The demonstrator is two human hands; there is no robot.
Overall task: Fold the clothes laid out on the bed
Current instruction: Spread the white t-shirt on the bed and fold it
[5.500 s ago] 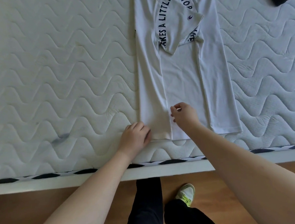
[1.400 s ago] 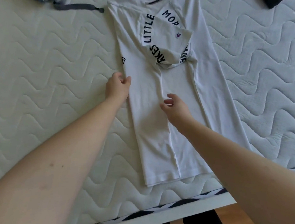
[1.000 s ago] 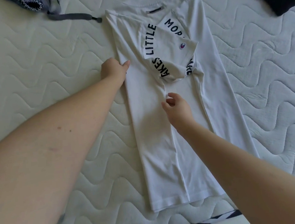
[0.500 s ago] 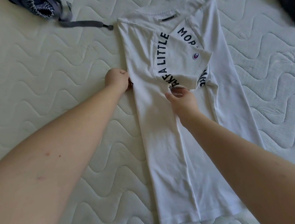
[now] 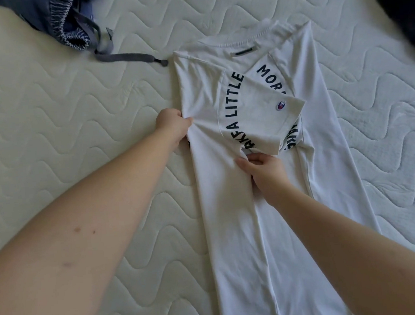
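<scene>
A white T-shirt (image 5: 230, 205) lies lengthwise on a quilted mattress (image 5: 50, 146), its two sides folded inward so that it forms a long, narrow panel running from the collar at the top of the frame toward the person at the bottom. A sleeve (image 5: 260, 112) is folded across the chest, covering part of a ring of dark lettering — "A LITTLE" and "MOR" can be read, the rest is hidden under the fold. A small round logo sits on the sleeve near its hem.

The left hand (image 5: 173, 127) is at the shirt's left edge, level with the sleeve, fingers curled and thumb pressed onto the cloth: its grip pinches the folded edge, and the fabric puckers slightly there. The right hand (image 5: 262, 170) lies on the middle of the shirt just below the sleeve's hem, thumb and fingertips drawn together on the inner folded edge — a pinching grip on the cloth. Both bare forearms reach in from the bottom of the frame.

Beyond the shirt's left shoulder, a blue garment (image 5: 64, 21) with a gathered waistband lies at the top of the mattress, its grey drawstring (image 5: 127, 57) trailing to just beside the shirt's corner. A dark garment (image 5: 404, 7) occupies the upper right corner, blurred.
</scene>
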